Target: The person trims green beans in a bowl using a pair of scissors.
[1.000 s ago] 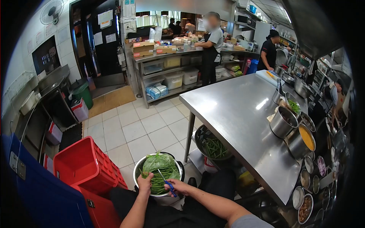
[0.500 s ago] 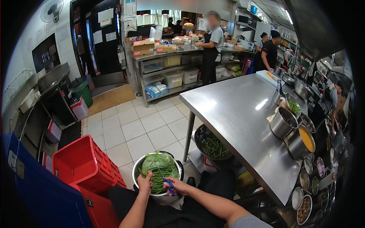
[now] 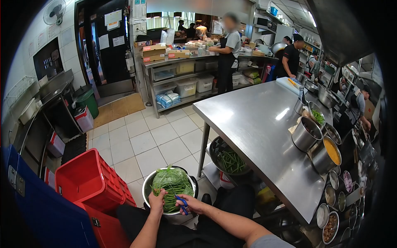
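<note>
My left hand (image 3: pixel 156 201) is closed around a few green beans (image 3: pixel 155 191), whose ends stick out above the fingers. In my right hand (image 3: pixel 192 205) is a pair of scissors (image 3: pixel 182 202) with blue handles, its blades angled up and left towards the left hand. Both hands are over a pale-rimmed bowl (image 3: pixel 145 191) between my knees. Long green beans (image 3: pixel 170 201) fill the bowl, partly covered by a clear plastic bag (image 3: pixel 165 177) of greens. Exactly what the blades touch is too small to tell.
Red crates (image 3: pixel 78 171) stand at my left. A steel table (image 3: pixel 248 111) with pots (image 3: pixel 307 134) is on my right, a dark colander (image 3: pixel 215 155) of beans under its edge. A co-worker (image 3: pixel 229 53) stands at the back counter (image 3: pixel 186 58); others work at far right.
The scissors' handles look slightly more spread than before. My left hand still grips beans over the bowl. The view has shifted a little.
</note>
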The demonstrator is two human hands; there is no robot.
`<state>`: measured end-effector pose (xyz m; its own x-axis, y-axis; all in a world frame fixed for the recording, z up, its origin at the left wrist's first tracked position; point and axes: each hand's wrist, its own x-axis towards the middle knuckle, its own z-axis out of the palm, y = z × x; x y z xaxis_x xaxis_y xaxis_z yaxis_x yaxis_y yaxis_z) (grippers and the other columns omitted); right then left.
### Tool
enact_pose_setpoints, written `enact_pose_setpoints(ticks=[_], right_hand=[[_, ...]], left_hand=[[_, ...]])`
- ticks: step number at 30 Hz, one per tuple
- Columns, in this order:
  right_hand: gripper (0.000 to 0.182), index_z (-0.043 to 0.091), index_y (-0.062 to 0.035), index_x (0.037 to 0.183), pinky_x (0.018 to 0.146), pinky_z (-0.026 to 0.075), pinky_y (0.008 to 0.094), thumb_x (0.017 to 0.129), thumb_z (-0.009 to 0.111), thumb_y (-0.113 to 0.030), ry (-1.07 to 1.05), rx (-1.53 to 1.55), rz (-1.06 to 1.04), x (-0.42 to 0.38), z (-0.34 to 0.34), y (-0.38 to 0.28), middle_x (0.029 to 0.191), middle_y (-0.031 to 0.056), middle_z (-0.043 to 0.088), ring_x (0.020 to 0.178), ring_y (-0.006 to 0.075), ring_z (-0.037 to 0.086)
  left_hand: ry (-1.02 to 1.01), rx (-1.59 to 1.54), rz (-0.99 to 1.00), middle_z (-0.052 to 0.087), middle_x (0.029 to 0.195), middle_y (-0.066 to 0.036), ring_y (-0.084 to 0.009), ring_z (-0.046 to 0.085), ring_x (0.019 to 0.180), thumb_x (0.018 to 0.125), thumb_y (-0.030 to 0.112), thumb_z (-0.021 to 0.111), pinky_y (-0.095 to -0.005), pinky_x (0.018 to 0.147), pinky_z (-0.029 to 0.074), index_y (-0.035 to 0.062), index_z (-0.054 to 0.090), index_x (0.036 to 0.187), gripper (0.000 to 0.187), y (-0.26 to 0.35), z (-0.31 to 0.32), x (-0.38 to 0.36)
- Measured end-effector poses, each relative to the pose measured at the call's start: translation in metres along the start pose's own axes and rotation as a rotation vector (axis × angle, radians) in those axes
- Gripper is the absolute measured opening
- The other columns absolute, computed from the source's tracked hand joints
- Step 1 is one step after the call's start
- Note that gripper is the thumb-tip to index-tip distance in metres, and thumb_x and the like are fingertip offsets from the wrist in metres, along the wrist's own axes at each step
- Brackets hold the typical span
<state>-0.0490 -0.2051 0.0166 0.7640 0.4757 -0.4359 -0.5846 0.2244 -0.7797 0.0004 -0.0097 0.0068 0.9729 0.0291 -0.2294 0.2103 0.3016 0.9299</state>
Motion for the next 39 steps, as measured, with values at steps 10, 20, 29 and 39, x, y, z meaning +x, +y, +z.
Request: enact_pose_setpoints(ticks=[10, 20, 29, 39], right_hand=[[0.049, 0.040, -0.0122, 0.138, 0.057, 0.057, 0.0339, 0.096, 0.062, -0.025, 0.063, -0.026, -0.051, 0.006, -0.004, 0.001, 0.104, 0.0062, 0.062, 0.070, 0.0178, 0.064], [0.051, 0.042, -0.0091, 0.138, 0.063, 0.057, 0.0309, 0.096, 0.062, -0.029, 0.033, 0.023, -0.080, -0.008, 0.008, -0.012, 0.108, 0.0061, 0.060, 0.073, 0.0154, 0.063], [0.052, 0.042, -0.0080, 0.139, 0.063, 0.056, 0.0281, 0.095, 0.065, -0.024, -0.018, -0.004, -0.089, -0.008, 0.006, -0.012, 0.109, 0.0064, 0.060, 0.073, 0.0140, 0.063], [0.061, 0.041, -0.0073, 0.143, 0.060, 0.055, 0.0270, 0.093, 0.069, -0.024, -0.054, -0.189, -0.056, 0.003, 0.001, 0.003, 0.104, 0.0029, 0.061, 0.071, 0.0107, 0.062]], left_hand=[[0.017, -0.068, 0.009, 0.062, 0.074, 0.001, -0.0045, 0.039, 0.041, 0.084, 0.010, 0.072, -0.0210, 0.037, 0.027, 0.0073, 0.062, 0.101, 0.020, 0.005, 0.005, -0.001], [-0.001, 0.043, 0.044, 0.068, 0.086, -0.005, -0.0024, 0.043, 0.049, 0.090, 0.012, 0.068, -0.0173, 0.040, 0.032, 0.0046, 0.058, 0.105, 0.019, 0.011, 0.006, -0.010], [-0.021, -0.153, -0.049, 0.064, 0.079, -0.005, -0.0038, 0.043, 0.049, 0.088, 0.009, 0.066, -0.0179, 0.039, 0.031, 0.0057, 0.059, 0.097, 0.012, 0.020, -0.006, -0.009], [-0.009, -0.309, -0.187, 0.058, 0.078, -0.004, -0.0080, 0.045, 0.054, 0.088, 0.010, 0.063, -0.0220, 0.041, 0.032, 0.0072, 0.056, 0.099, 0.013, 0.009, -0.026, 0.000]])
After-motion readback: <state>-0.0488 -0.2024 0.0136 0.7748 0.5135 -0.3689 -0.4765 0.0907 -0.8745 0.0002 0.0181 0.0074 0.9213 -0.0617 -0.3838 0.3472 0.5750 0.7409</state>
